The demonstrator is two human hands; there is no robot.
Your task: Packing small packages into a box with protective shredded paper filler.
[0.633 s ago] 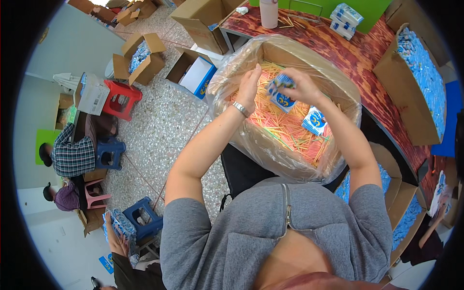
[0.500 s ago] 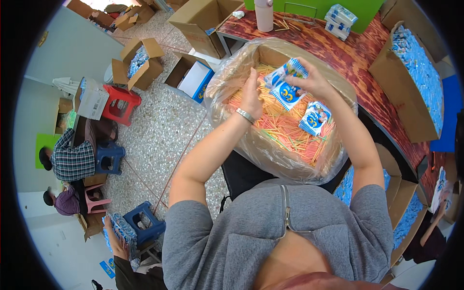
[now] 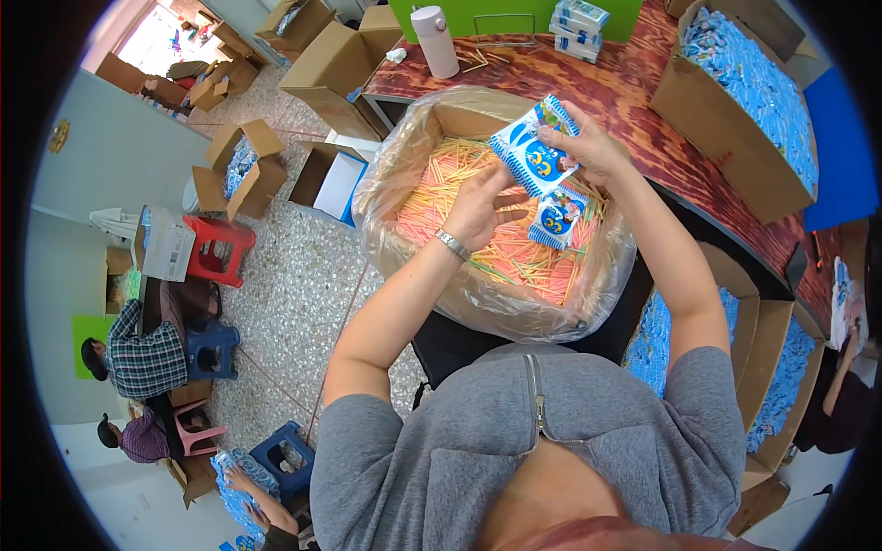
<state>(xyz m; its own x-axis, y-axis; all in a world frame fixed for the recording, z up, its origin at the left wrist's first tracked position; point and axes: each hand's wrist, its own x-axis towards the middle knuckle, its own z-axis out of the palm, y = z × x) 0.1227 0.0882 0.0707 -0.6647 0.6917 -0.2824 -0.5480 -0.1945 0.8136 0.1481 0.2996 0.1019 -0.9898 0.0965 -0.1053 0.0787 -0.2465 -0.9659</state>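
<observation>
My right hand (image 3: 593, 151) pinches a blue-and-white printed packet (image 3: 536, 158) between thumb and fingers, above the far right part of a carton (image 3: 478, 119) lined with clear plastic. The carton holds a heap of thin pink, yellow and pale green sticks (image 3: 524, 262). On the heap, just below the held packet, lies a second blue-and-white packet (image 3: 559, 219). My left hand (image 3: 482, 207) hovers over the sticks with its fingers spread, left of both packets. I see nothing in its grip, though part of its palm is hidden.
A wood-patterned table (image 3: 643, 101) behind carries a pale pink bottle (image 3: 435, 41), stacked small packs (image 3: 577, 28) and a large carton of blue packets (image 3: 749, 101). More cartons of blue packets (image 3: 781, 386) stand at my right. On the left are a red stool (image 3: 219, 248) and seated people (image 3: 147, 349).
My left hand has turned and opened, its fingers now spread toward the packets. The packet in my right hand is raised and tilted. The whole view has shifted slightly.
</observation>
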